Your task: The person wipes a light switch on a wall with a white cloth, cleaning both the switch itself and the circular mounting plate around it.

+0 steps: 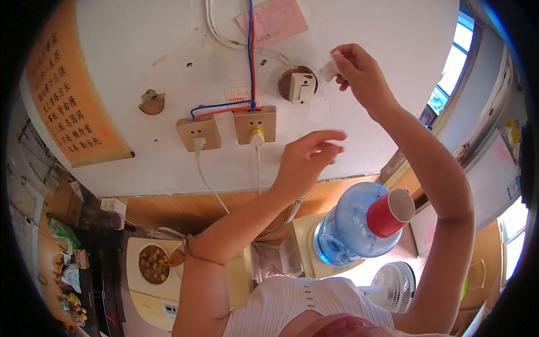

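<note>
My right hand (358, 69), raised against the white wall (353, 156), pinches a small crumpled white tissue or cloth (329, 70). Just left of it, a white rocker wall switch (302, 89) sits in a rough round hole. Lower down, my left hand (309, 158) hangs in front of the wall with fingers apart and slightly curled, holding nothing. To its left are two beige wall sockets, one with a white plug (199, 143) and one with a yellow-banded plug (257, 137). Red and blue wires (252, 54) run down to both sockets.
Below the hands, a blue water-cooler bottle (353, 227) carries a red cup (387, 212). A white fan (393, 286) stands beneath it. At lower left, a cream appliance (143, 295) bears a bowl of food (153, 265). A lettered scroll (80, 97) and pink paper (276, 23) are on the wall.
</note>
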Motion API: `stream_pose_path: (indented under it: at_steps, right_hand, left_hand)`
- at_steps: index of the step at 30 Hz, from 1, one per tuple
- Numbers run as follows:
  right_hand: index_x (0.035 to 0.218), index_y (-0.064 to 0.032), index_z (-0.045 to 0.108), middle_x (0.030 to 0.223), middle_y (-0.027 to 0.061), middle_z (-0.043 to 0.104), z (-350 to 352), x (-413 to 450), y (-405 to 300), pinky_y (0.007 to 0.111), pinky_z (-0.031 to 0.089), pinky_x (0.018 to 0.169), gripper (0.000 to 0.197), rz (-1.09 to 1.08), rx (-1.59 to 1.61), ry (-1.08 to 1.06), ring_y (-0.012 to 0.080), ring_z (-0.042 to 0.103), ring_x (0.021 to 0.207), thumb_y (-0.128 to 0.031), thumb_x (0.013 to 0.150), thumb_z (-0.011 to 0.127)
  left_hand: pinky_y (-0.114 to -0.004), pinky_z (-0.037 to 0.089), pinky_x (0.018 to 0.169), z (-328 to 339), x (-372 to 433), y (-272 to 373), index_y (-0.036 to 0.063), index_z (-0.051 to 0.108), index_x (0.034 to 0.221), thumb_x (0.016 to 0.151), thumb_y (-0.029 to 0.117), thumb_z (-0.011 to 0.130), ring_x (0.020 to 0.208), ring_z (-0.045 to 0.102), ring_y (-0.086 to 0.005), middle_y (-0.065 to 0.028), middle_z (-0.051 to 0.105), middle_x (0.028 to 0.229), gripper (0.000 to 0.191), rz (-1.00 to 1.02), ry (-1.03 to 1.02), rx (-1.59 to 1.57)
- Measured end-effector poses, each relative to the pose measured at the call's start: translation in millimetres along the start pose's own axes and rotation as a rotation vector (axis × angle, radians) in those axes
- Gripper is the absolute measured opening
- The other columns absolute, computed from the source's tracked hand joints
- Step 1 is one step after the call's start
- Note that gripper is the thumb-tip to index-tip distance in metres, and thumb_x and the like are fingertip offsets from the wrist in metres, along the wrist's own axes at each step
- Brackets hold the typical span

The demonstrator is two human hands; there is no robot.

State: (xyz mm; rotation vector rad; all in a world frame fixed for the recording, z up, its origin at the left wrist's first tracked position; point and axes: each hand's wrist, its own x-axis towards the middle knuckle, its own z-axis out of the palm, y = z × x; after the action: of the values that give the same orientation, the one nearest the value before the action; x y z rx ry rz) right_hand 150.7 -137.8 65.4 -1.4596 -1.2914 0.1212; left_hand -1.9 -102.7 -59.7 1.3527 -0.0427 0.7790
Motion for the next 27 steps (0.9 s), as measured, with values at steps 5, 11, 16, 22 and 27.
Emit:
stream_pose_path:
  at_steps: [5, 11, 16, 22, 27]
  right_hand:
    - [0.103, 0.0014, 0.057, 0.084, 0.0065, 0.062, 23, 18, -5, 0.027, 0.048, 0.060, 0.038, 0.123, -0.164, -0.111, 0.0116, 0.057, 0.071, -0.032, 0.087, 0.066]
    - [0.096, -0.0016, 0.060, 0.078, 0.0043, 0.061, 14, 22, -10, 0.027, 0.046, 0.057, 0.034, 0.413, -0.248, -0.300, 0.0121, 0.056, 0.066, -0.033, 0.085, 0.069]
    - [0.095, -0.0046, 0.062, 0.077, 0.0030, 0.061, 10, 29, -14, 0.024, 0.044, 0.056, 0.035, 0.532, -0.137, -0.375, 0.0113, 0.056, 0.067, -0.036, 0.082, 0.068]
    - [0.088, -0.0058, 0.062, 0.073, 0.0047, 0.061, 20, 33, -33, 0.025, 0.041, 0.047, 0.027, 0.679, -0.161, -0.373, 0.0112, 0.054, 0.059, -0.033, 0.086, 0.063]
    - [0.092, -0.0039, 0.061, 0.077, 0.0066, 0.063, 22, 35, -26, 0.023, 0.048, 0.050, 0.023, 0.739, -0.030, -0.336, 0.0120, 0.060, 0.062, -0.026, 0.085, 0.063]
  left_hand:
    - [-0.025, 0.049, 0.079, -58, -23, -32, 0.0021, 0.065, 0.112, 0.093, 0.006, 0.058, 0.091, 0.062, -0.0101, -0.0030, 0.066, 0.105, 0.020, 0.098, 0.148, 0.290]
    - [-0.022, 0.045, 0.063, -83, -24, -9, 0.0075, 0.068, 0.103, 0.091, 0.010, 0.063, 0.078, 0.060, -0.0091, -0.0022, 0.068, 0.095, 0.014, 0.232, 0.299, 0.668]
    - [-0.026, 0.048, 0.062, -85, 34, 33, 0.0053, 0.069, 0.104, 0.087, 0.004, 0.064, 0.077, 0.060, -0.0115, -0.0060, 0.067, 0.095, 0.018, 0.796, 0.242, 1.025]
    - [-0.035, 0.051, 0.067, -77, 71, 55, 0.0036, 0.068, 0.099, 0.081, 0.005, 0.070, 0.075, 0.063, -0.0265, -0.0078, 0.064, 0.089, 0.018, 0.719, 0.176, 0.909]
    - [-0.027, 0.048, 0.060, -81, 84, 36, 0.0000, 0.070, 0.095, 0.080, -0.001, 0.072, 0.069, 0.061, -0.0157, -0.0082, 0.066, 0.088, 0.015, 0.772, 0.243, 0.866]
